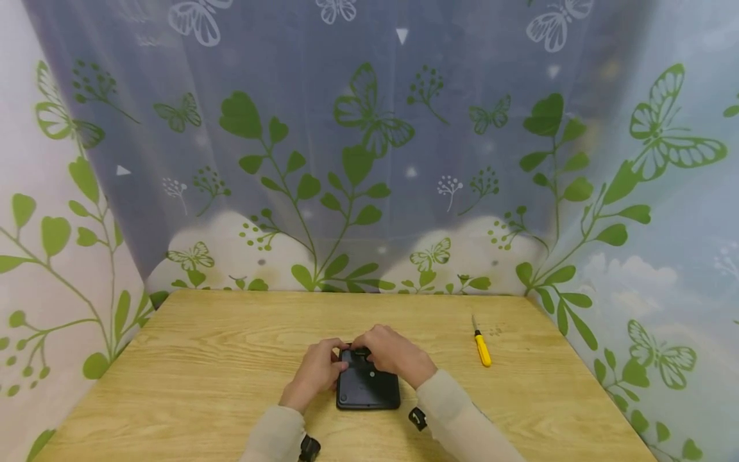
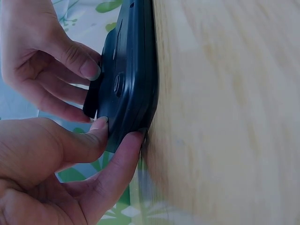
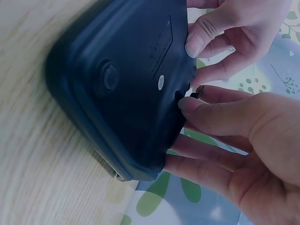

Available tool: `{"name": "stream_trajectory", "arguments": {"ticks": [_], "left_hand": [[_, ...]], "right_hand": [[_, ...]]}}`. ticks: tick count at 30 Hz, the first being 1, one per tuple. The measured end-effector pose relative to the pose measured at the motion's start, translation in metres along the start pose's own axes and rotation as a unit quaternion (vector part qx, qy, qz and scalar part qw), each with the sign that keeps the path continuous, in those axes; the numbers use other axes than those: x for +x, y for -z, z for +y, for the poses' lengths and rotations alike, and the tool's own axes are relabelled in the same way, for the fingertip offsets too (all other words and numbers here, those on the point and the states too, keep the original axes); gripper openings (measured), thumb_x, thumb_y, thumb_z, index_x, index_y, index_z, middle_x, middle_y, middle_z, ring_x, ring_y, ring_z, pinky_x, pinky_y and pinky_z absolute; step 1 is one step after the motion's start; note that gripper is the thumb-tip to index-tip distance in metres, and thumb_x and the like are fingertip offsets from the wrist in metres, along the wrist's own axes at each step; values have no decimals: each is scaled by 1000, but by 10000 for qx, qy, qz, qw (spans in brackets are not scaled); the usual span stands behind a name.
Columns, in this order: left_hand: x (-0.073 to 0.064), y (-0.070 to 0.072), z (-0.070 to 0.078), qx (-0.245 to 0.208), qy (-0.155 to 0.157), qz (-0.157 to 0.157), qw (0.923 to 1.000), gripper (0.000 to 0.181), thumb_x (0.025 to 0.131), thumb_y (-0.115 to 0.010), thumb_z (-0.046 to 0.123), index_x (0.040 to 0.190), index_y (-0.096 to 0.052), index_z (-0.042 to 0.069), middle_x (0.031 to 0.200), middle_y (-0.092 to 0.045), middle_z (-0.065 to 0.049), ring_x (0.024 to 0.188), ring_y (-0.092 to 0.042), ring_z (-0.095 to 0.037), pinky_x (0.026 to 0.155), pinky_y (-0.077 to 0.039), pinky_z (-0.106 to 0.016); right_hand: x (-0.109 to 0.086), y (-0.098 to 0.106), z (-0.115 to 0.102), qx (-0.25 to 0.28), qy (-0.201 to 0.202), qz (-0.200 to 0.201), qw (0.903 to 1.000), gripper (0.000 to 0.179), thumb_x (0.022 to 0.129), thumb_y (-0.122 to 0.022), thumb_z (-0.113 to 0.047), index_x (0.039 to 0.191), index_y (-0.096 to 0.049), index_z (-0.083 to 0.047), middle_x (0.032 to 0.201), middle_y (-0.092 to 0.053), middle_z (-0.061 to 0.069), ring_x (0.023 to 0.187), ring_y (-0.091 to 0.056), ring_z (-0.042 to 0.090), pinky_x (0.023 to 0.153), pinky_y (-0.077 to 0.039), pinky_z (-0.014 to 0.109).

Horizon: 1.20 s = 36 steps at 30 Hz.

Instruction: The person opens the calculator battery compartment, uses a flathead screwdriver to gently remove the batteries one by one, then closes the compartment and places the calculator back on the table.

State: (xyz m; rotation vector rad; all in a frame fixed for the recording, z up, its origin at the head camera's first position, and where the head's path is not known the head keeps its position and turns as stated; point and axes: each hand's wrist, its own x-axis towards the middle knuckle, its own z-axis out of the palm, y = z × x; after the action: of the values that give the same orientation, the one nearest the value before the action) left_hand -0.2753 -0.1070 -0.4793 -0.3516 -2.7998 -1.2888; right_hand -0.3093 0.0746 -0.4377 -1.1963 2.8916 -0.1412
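Note:
A flat black device [image 1: 368,391] with rounded corners lies on the table, its underside up, showing round feet and a small pale round sticker [image 3: 161,82]. At its far left corner my left hand [image 1: 316,371] grips the edge between thumb and fingers. My right hand [image 1: 394,351] is at the far edge, pinching a small black cover piece [image 2: 92,97] between thumb and fingers. That piece stands tilted up from the device's surface in the left wrist view. Other right fingertips lie along the edge in the right wrist view.
To the right, a yellow-handled screwdriver [image 1: 482,350] lies with its tip pointing away. Several tiny pieces, like screws [image 1: 496,330], are beside its shaft. A patterned curtain [image 1: 369,192] hangs behind the wooden table [image 1: 231,359] and along both sides.

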Motion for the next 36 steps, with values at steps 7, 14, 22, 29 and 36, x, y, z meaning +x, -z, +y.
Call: {"name": "stream_trajectory", "arguments": {"ticks": [7, 14, 22, 29, 36], "left_hand": [[1, -3, -1, 11, 110, -54, 9999, 30, 92, -73, 0, 122, -69, 2, 86, -72, -15, 61, -61, -16, 48, -51, -26], [2, -3, -1, 41, 178, -66, 9998, 30, 93, -73, 0, 122, -69, 3, 86, -72, -14, 63, -63, -17, 50, -52, -26], [0, -2, 1, -16, 219, -132, 9997, 30, 93, -72, 0, 123, -68, 2, 86, -70, -15, 64, -64, -17, 48, -53, -25], [1, 0, 4, -11, 315, -159, 9994, 31, 94, -72, -1, 124, -67, 1, 85, -70, -14, 59, -61, -15, 48, -53, -25], [-1, -1, 3, -81, 402, -191, 9990, 31, 94, -71, -1, 125, -67, 2, 88, -70, -15, 64, -62, -16, 49, -54, -25]], "right_hand": [[-1, -3, 1, -27, 59, 129, 9999, 37, 88, -78, 1, 120, -76, -17, 113, -78, -2, 100, -73, 12, 83, -61, 25], [-1, -1, 2, 13, 67, 147, 9999, 37, 89, -78, 1, 121, -75, -17, 113, -77, -1, 101, -73, 13, 84, -61, 27], [-8, 4, 6, 94, 62, 259, 9996, 37, 88, -78, 2, 121, -75, -16, 113, -76, 1, 104, -72, 16, 88, -61, 30], [-13, 11, 13, 140, -176, 288, 9993, 34, 88, -78, 2, 119, -76, -13, 112, -76, 4, 104, -72, 21, 88, -62, 35], [-17, 10, 23, 293, -376, 143, 9988, 33, 87, -77, 6, 114, -77, -12, 113, -77, 4, 107, -72, 23, 92, -61, 39]]}}
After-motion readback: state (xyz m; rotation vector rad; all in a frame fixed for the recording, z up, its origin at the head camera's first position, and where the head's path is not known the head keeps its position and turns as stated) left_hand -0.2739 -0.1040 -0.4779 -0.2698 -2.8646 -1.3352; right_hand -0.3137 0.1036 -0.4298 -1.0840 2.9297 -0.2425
